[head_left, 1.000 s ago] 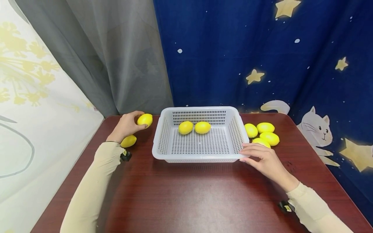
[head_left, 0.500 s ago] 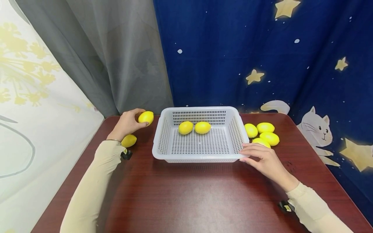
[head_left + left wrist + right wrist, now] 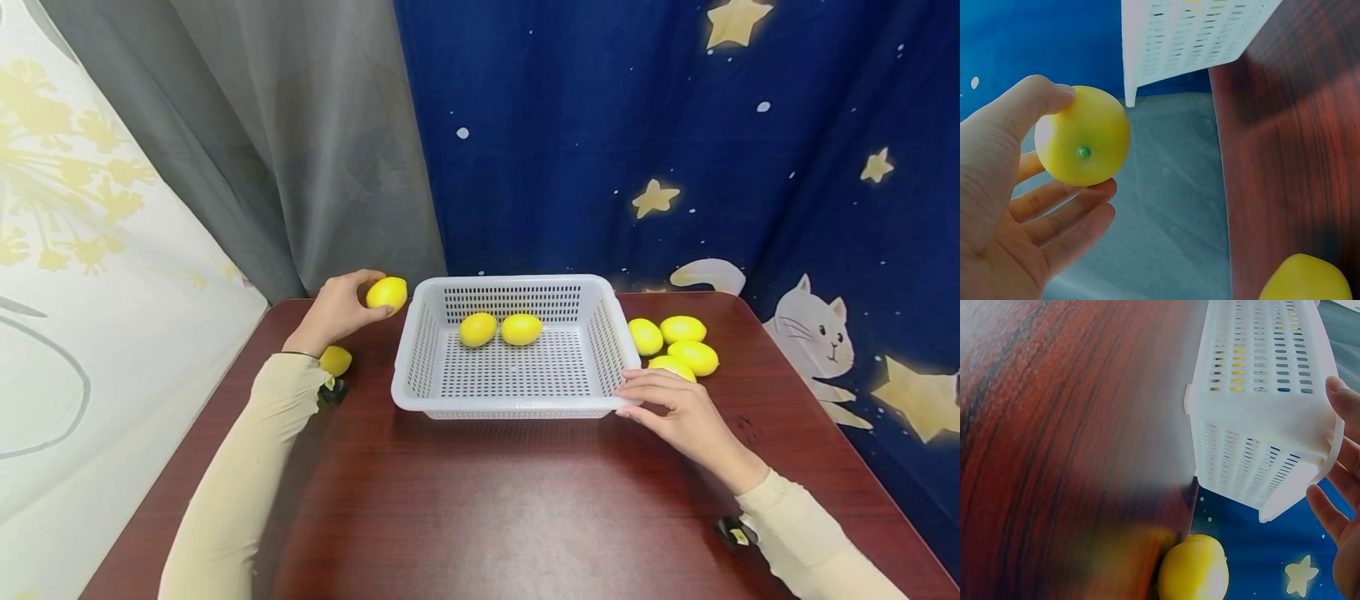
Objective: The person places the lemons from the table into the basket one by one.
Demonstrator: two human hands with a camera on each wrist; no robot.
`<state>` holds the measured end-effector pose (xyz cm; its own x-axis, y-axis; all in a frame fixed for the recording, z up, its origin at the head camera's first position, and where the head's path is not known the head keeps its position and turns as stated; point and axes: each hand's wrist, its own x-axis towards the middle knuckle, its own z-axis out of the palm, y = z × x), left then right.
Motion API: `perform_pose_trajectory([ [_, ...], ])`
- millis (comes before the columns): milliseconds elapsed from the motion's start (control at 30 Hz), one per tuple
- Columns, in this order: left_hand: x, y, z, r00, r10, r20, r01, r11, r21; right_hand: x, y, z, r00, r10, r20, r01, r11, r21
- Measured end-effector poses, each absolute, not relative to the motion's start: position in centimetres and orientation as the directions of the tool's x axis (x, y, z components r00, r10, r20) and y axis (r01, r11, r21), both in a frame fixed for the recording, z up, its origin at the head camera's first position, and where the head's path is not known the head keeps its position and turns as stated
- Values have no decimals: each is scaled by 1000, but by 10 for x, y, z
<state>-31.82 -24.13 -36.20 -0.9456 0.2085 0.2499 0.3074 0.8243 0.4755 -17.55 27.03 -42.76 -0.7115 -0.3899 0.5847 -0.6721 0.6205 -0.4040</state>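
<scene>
My left hand [image 3: 337, 307] pinches a lemon [image 3: 387, 296] between thumb and fingers, raised beside the basket's left rim. In the left wrist view the thumb lies on one side of that lemon [image 3: 1082, 136], and its greenish tip shows. Another lemon [image 3: 336, 361] rests on the table, partly behind the left wrist. A white perforated plastic basket [image 3: 510, 404] stands mid-table, with a lemon [image 3: 477, 330] and a second lemon [image 3: 521, 329] inside. My right hand [image 3: 678, 412] holds the basket's near right corner, thumb and fingers at its rim.
Several lemons [image 3: 693, 357] lie in a cluster on the table, right of the basket and just beyond the right hand. The dark red wooden table [image 3: 480, 500] ends at the back against a grey curtain [image 3: 352, 167] and a blue star-patterned curtain [image 3: 570, 150].
My left hand has lifted its lemon and carried it rightward, closer to the basket's rim. My right hand, the basket and the other lemons have stayed put.
</scene>
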Motion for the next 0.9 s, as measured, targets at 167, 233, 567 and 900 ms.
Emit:
perform_pose_trajectory([
  [167,-319,-237,-359,-945,210,253,310,825,473,-176,270,-428,-709,-393,586,-676,616,-405],
  [233,-320,-236,-358,-943,213,255,314,825,470,-176,270,-429,-706,-393,589,-678,615,-403],
  [567,-321,-231,-355,-943,222,248,317,822,474,-176,271,-429,-698,-393,598,-685,611,-398],
  [900,-325,-220,-348,-927,249,281,356,822,445,-177,271,-428,-703,-386,597,-677,620,-397],
])
